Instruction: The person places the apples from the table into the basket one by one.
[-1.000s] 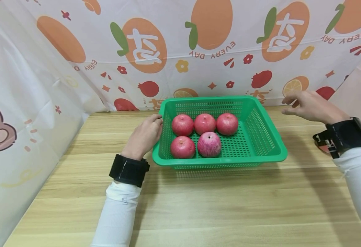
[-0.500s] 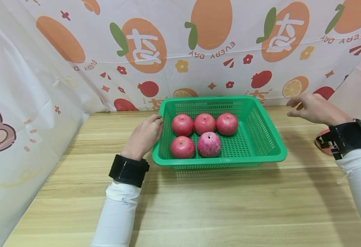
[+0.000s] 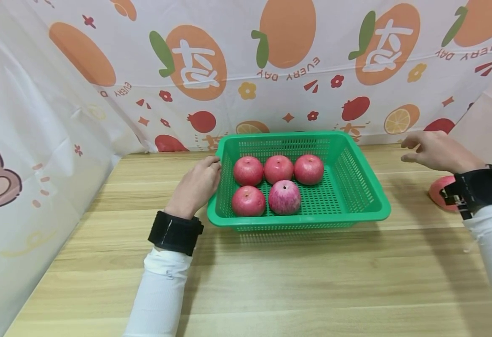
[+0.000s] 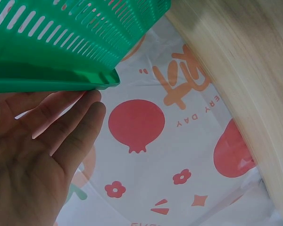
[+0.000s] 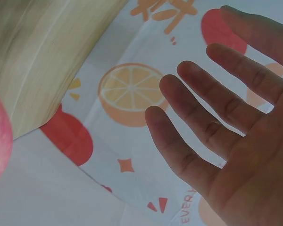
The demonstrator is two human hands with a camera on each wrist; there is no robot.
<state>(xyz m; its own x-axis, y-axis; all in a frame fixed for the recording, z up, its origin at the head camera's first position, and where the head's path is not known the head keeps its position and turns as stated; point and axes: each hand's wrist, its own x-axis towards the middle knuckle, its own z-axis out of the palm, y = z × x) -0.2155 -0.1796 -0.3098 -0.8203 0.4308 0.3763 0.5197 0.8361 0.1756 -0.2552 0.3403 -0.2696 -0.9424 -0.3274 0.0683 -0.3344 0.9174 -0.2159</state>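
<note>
My left hand (image 3: 197, 186) is at the left side of a green plastic basket (image 3: 300, 218). In the left wrist view its fingers (image 4: 80, 136) lie nearly straight against the outside of the rim; the thumb is hidden. Several red apples sit in the basket, among them a front one (image 3: 248, 201), with a purplish streaked fruit (image 3: 285, 197) like an apple beside it. Off to the right, my right hand (image 3: 437, 150) hovers above the table and holds nothing; its fingers are spread in the right wrist view. Under that wrist is another red apple (image 3: 439, 193), partly covered by the wrist strap.
The basket stands on a light wooden table (image 3: 296, 285), near its back edge. Behind rises a white curtain (image 3: 237, 51) printed with fruit, which also hangs along the left side. In the basket, the right part of the perforated floor shows beside the apples.
My right hand has moved a little to the right, away from the basket, and more of the loose apple shows beneath the wrist. The left hand and basket have stayed in place.
</note>
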